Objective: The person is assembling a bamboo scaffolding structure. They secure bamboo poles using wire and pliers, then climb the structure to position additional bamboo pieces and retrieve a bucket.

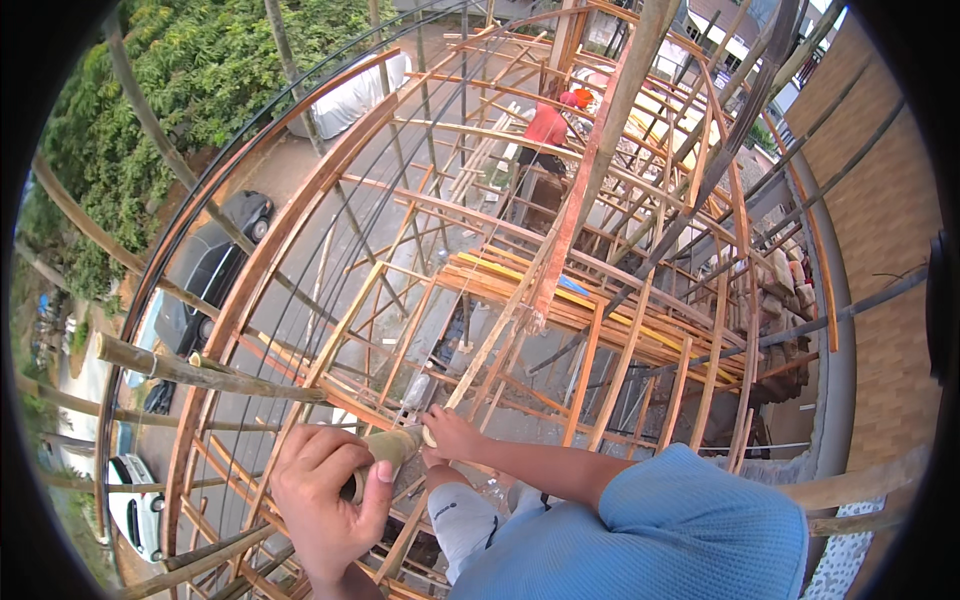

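Head view looks down through a wooden scaffold frame (620,330) filling the middle, its lower levels lost behind crossing slats. At lower left the left hand (325,500) wraps closed around a short bamboo piece (385,450), hiding its near end. Just right, the right hand (452,437) pinches its far tip; fingertips are hard to make out.

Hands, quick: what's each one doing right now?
Left hand: closed around the bamboo pole end.
Right hand: closed on the thin wooden slat, beside the pole's tip.
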`<control>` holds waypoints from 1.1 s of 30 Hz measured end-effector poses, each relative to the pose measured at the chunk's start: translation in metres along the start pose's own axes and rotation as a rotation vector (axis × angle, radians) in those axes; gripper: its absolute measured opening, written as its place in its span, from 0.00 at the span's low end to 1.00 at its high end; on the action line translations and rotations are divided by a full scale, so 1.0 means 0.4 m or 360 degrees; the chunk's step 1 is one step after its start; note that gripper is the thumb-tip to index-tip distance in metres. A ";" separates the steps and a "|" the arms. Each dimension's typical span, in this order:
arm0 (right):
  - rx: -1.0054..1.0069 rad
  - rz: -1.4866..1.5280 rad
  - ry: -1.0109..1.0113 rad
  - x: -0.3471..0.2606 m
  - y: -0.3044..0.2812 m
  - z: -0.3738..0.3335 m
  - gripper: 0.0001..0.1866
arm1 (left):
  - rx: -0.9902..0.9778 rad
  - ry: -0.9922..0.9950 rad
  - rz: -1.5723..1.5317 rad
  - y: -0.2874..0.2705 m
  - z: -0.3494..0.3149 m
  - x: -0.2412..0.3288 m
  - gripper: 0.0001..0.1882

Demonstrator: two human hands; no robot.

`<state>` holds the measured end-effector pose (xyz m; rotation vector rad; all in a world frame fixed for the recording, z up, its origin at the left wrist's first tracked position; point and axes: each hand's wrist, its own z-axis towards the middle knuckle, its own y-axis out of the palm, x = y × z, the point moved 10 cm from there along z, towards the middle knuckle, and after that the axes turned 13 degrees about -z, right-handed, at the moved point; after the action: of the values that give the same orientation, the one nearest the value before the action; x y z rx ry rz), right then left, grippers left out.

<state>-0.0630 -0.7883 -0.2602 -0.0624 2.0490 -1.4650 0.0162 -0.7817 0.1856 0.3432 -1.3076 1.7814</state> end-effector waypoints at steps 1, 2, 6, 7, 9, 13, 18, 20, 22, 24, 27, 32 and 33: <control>-0.0005 -0.0015 0.0016 0.007 -0.003 0.006 0.38 | -0.0100 0.0077 -0.0008 0.001 0.010 0.000 0.16; -0.0019 -0.0017 0.0031 0.015 -0.005 0.011 0.38 | -0.0252 0.0047 -0.0127 0.008 0.019 -0.020 0.14; 0.0007 -0.0033 0.0002 -0.049 -0.028 0.046 0.35 | -0.0817 0.0102 -0.0289 -0.033 0.023 -0.054 0.16; 0.0027 -0.0039 0.0022 -0.053 -0.030 0.047 0.34 | -0.0902 0.0314 -0.0231 -0.030 0.041 -0.041 0.16; 0.0000 -0.0062 -0.0017 -0.033 -0.019 0.051 0.36 | -0.1004 0.0676 -0.0145 -0.017 0.081 0.013 0.17; -0.0055 -0.0042 0.0083 -0.024 0.018 0.070 0.32 | -0.1401 0.0723 -0.0635 0.036 0.033 -0.039 0.20; 0.0036 -0.0051 -0.0008 -0.030 0.030 0.088 0.29 | -0.1310 0.0843 -0.0825 -0.012 0.050 -0.047 0.23; 0.0025 -0.0077 0.0011 -0.033 0.018 0.091 0.29 | -0.1355 0.0839 -0.0874 -0.013 0.048 -0.058 0.22; -0.0056 -0.0077 0.0067 -0.030 0.035 0.102 0.29 | -0.1363 0.0834 -0.0908 -0.009 0.045 -0.066 0.22; -0.0104 -0.0082 0.0120 -0.030 0.034 0.105 0.29 | -0.1332 0.0841 -0.0944 -0.012 0.045 -0.070 0.21; -0.0082 -0.0110 0.0176 -0.038 0.011 0.100 0.29 | -0.1388 0.0823 -0.0944 -0.013 0.047 -0.067 0.21; -0.0033 -0.0114 0.0214 -0.031 0.009 0.099 0.28 | -0.1341 0.0807 -0.0944 -0.018 0.049 -0.064 0.19; -0.0011 -0.0114 0.0195 -0.028 0.011 0.100 0.28 | -0.1326 0.0802 -0.0960 -0.014 0.049 -0.068 0.18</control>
<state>-0.0324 -0.8158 -0.2669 -0.0504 2.1698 -1.5392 0.0310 -0.8116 0.1793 -0.1682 -1.2680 0.6617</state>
